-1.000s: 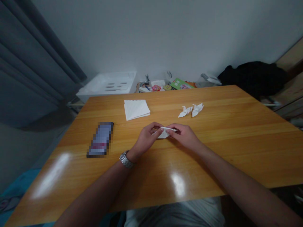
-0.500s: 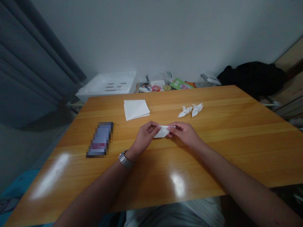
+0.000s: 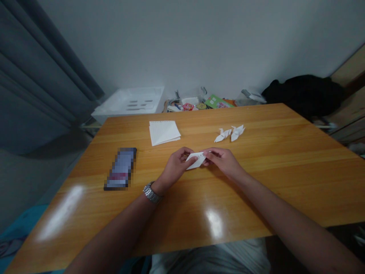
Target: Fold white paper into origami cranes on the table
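Note:
Between my hands is a small folded piece of white paper (image 3: 197, 161), tilted above the table. My left hand (image 3: 177, 164) pinches its left side, with the thumb lying across the front face. At the upper right corner, my right hand (image 3: 221, 158) grips the paper between thumb and fingers. Some fingertips are hidden behind the paper. Just beyond my right hand, two folded paper cranes, a left one (image 3: 222, 135) and a right one (image 3: 237, 133), sit side by side on the table.
A stack of lined paper sheets (image 3: 164, 132) lies on the wooden table (image 3: 285, 163) beyond my left hand. To the left is a blurred-out phone (image 3: 121, 169). Behind the far edge stand a white foam tray (image 3: 134, 101), a green booklet (image 3: 218, 101) and a dark cloth heap (image 3: 305, 93).
The folded paper has tilted, its lower left corner now pointing down. My left thumb has slid from the top edge onto the paper's face. My right hand has barely moved.

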Demonstrator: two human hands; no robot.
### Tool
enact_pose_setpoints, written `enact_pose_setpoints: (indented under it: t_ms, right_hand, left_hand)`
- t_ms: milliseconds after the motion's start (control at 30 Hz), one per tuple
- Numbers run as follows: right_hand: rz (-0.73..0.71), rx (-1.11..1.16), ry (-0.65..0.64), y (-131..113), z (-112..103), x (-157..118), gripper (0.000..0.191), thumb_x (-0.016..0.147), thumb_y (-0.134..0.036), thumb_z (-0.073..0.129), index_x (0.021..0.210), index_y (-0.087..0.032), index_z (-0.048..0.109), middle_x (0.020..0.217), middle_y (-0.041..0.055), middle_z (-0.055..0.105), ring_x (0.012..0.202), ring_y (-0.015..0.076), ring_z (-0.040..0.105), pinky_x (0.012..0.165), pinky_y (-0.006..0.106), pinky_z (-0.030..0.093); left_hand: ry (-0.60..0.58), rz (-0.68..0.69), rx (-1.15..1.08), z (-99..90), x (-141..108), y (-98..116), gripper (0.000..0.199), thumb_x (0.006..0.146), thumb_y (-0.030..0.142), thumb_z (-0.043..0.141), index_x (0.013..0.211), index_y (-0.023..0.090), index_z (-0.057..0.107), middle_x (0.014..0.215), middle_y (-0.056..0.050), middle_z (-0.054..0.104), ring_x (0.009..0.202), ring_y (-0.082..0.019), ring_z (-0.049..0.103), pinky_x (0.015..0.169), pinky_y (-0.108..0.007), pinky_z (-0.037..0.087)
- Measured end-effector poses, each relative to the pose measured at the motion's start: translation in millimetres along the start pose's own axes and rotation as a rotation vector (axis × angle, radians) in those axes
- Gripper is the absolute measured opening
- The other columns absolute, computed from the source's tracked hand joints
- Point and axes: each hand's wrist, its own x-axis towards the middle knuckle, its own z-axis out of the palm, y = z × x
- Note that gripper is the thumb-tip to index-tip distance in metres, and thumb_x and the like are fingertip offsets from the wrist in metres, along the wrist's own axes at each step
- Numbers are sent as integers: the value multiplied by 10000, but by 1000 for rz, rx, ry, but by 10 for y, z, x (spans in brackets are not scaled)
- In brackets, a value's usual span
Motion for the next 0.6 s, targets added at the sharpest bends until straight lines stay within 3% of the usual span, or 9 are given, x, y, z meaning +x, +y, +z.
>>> enact_pose_setpoints:
  t_ms: [367, 600]
  right_hand:
    - [106, 199, -14, 26, 26, -3, 488, 870, -609, 639, 1001, -156, 766, 864, 98, 765, 734, 187, 731, 741, 336, 629]
    - [-1, 72, -11, -36, 20, -15, 435, 780, -532, 768, 1012, -164, 775, 829, 67, 758, 716, 179, 698, 739, 349, 610]
  left_hand:
    - [13, 36, 39, -11, 20, 7, 311, 833, 419, 717, 968, 167, 596, 939, -56, 703, 838, -174, 679, 716, -275, 549]
    - [57, 43, 19, -1, 16, 9, 303, 825, 401, 730, 958, 163, 597, 872, -34, 686, 779, -153, 663, 679, -252, 530]
